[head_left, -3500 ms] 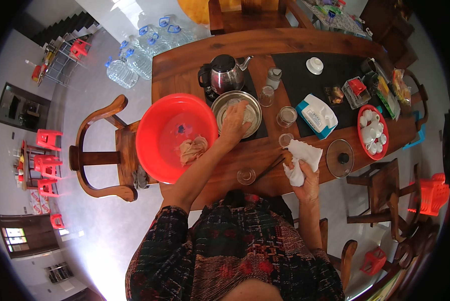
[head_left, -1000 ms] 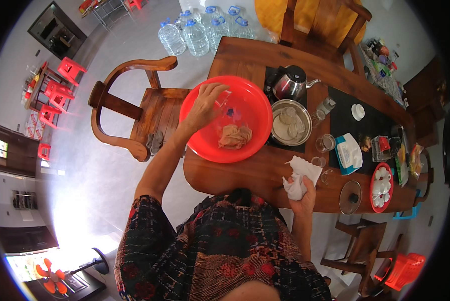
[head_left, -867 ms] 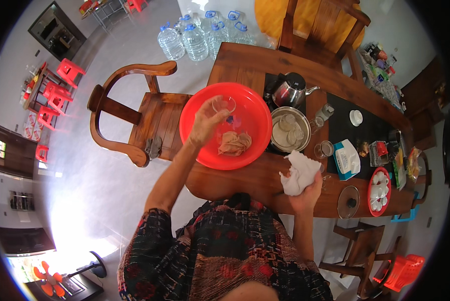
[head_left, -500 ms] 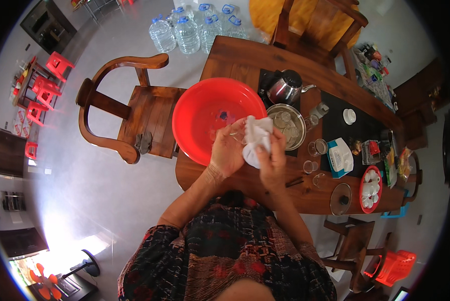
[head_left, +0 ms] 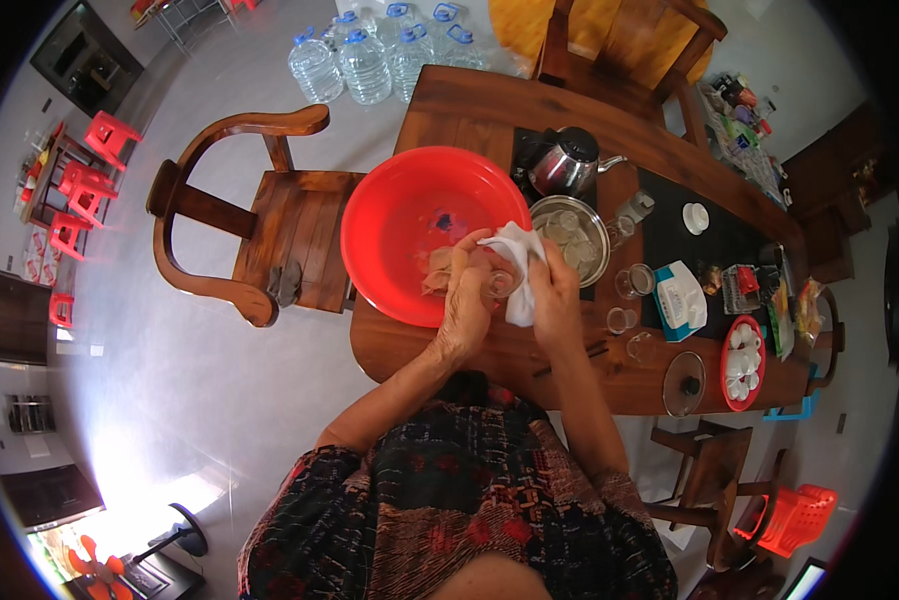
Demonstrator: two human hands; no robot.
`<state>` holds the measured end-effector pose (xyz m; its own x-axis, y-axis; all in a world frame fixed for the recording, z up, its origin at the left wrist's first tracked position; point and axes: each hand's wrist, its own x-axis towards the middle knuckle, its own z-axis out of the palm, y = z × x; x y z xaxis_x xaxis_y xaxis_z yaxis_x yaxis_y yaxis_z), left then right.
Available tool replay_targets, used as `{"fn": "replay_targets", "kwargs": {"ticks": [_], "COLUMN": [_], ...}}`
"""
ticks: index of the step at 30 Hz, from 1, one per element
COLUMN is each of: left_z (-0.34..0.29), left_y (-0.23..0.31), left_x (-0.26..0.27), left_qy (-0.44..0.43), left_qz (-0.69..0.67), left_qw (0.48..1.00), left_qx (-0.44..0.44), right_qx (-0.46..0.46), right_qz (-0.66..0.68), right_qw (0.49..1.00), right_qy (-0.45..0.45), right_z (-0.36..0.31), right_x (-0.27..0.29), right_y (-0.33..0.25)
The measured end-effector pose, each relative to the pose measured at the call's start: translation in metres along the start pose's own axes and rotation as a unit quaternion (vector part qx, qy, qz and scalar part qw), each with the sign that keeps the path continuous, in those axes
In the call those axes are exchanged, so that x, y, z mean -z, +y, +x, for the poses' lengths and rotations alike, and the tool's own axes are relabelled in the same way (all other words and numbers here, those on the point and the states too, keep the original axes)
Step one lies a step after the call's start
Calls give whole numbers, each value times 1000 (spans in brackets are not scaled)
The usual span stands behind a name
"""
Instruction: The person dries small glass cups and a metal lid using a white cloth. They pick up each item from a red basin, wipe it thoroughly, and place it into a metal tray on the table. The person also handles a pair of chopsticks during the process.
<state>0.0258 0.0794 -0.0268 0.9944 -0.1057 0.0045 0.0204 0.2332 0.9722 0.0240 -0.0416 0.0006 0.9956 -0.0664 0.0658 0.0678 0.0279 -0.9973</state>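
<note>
Over the wooden table [head_left: 489,350], both hands grip a small glass [head_left: 500,283] between them, right hand [head_left: 554,290] wrapping white cloth [head_left: 514,250].

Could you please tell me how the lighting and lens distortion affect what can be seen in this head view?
Head view: fisheye bends the table edges and blacks out the corners; strong glare whitens the floor at lower left; both hands, left hand and right hand, with the white cloth over the red basin, stay sharp.

Both hands [head_left: 466,300] [head_left: 554,290] together, fingers curled shut
</note>
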Motion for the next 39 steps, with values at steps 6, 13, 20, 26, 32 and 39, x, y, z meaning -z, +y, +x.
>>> {"fn": "replay_targets", "kwargs": {"ticks": [6, 13, 20, 26, 32, 39], "left_z": [-4, -16, -9, -13, -9, -4], "left_y": [9, 14, 19, 10, -18, 16], "left_x": [-1, 2, 6, 0, -4, -1], "left_qy": [11, -186, -213, -78, -31, 4], "left_qz": [-15, 63, 31, 67, 34, 369], "left_qw": [998, 981, 976, 988, 971, 899], "left_qx": [-56, -11, 33, -118, -236, -235], "right_qx": [128, 128, 301, 144, -50, 174], "right_qz": [-147, -212, -396, -272, -8, -346], "right_qw": [980, 967, 851, 950, 998, 918], "right_qy": [35, -63, -165, -46, 46, 91], "right_z": [-30, -17, -7, -11, -43, -40], "right_x": [6, 31, 26, 17, -9, 8], "right_y": [2, -14, -40, -19, 10, 11]}}
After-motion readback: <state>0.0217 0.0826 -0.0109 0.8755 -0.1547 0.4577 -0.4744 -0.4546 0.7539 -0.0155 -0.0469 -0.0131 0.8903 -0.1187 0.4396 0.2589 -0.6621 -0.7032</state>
